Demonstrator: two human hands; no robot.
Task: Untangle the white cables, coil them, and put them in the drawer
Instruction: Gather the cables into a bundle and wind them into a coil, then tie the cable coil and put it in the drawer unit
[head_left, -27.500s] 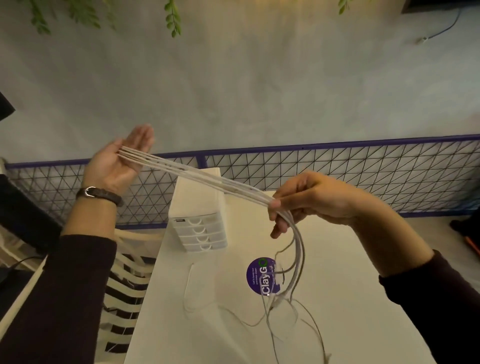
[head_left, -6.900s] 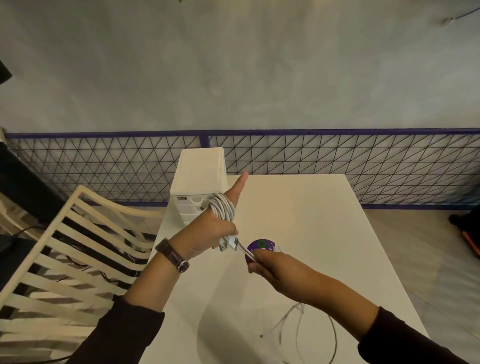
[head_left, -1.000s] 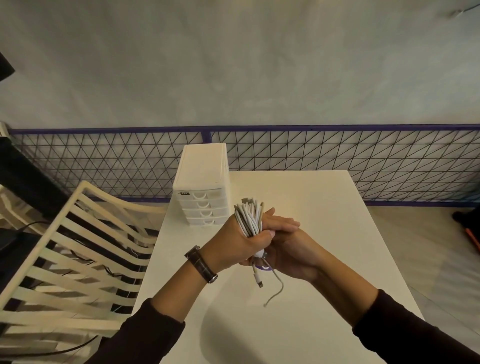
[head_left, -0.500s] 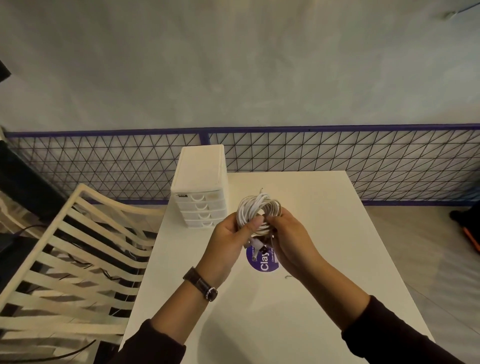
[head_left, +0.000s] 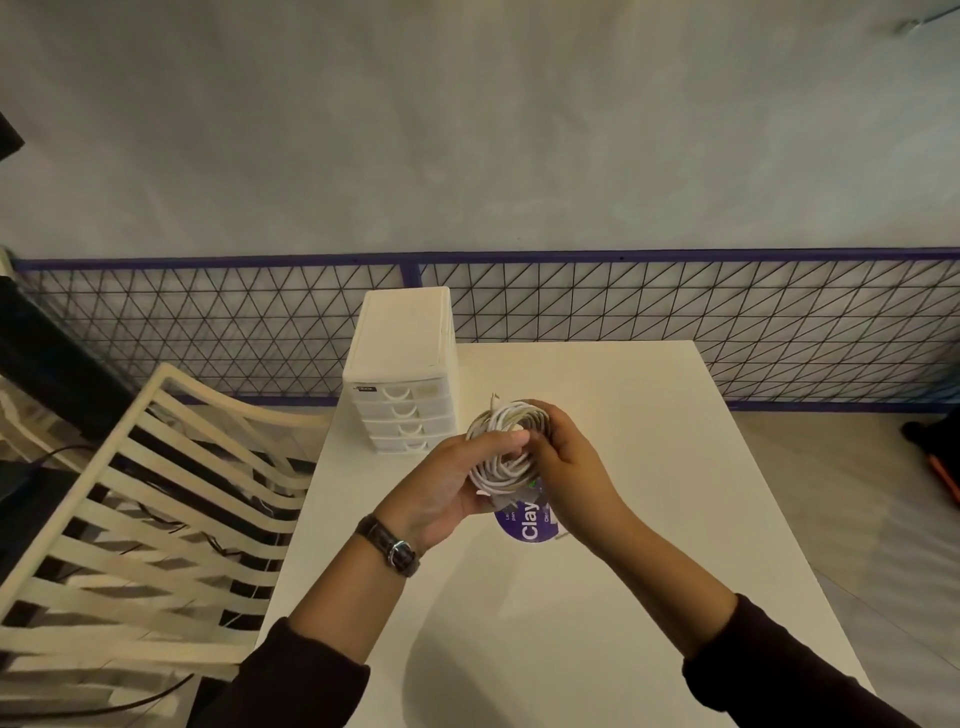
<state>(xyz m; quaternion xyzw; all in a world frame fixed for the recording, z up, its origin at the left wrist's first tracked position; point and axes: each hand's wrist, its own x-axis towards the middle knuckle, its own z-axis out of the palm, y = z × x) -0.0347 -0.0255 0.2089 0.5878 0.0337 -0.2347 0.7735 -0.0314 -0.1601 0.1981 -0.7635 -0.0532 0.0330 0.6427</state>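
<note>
A round coil of white cables (head_left: 506, 470) is held above the middle of the white table (head_left: 649, 467). My left hand (head_left: 447, 488) grips its left side, thumb across the loops. My right hand (head_left: 571, 457) holds the right side with fingers curled round the coil. A plug end sticks up from the top of the coil. The white drawer unit (head_left: 402, 371) with several shut drawers stands at the table's far left corner, just beyond the hands.
A round purple sticker (head_left: 530, 522) lies on the table under the hands. A cream slatted chair (head_left: 135, 519) stands left of the table. A dark wire-mesh fence (head_left: 675, 306) runs behind the table before a grey wall.
Over the last second the wound cable came off my left hand and now sits as a free round coil between both hands. The loose tail no longer hangs down.
</note>
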